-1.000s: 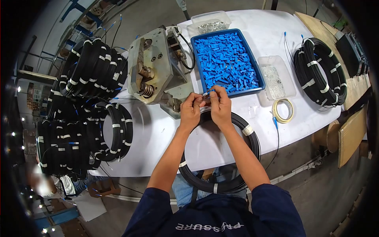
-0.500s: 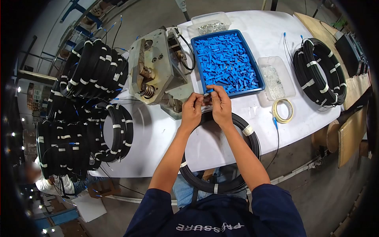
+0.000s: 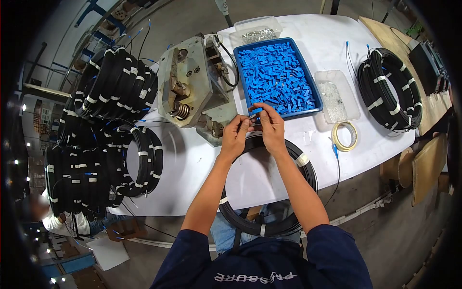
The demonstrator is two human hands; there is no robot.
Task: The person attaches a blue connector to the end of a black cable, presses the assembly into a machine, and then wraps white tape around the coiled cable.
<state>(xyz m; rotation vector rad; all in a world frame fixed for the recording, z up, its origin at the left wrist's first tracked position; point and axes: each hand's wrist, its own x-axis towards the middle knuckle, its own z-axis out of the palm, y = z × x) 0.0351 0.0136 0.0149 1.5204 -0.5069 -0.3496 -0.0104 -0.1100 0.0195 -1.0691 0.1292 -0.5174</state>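
My left hand and my right hand meet fingertip to fingertip at the front edge of the blue tray. The right thumb and fingers pinch a small blue connector housing. Pinched in my left fingers is a thin cable end with a small pale tip, partly covered by the fingertips. Below my forearms lies a coil of black cable with white tape bands, hanging over the table's front edge. Many loose blue housings fill the tray.
A metal press stands left of the tray. Clear boxes of small parts and a tape roll are nearby. Black cable coils are stacked left, another coil right. A person sits at far left.
The blue housing shows more between my fingertips, beside the pale tip. My hands have shifted only slightly; the coil and tray stay in place.
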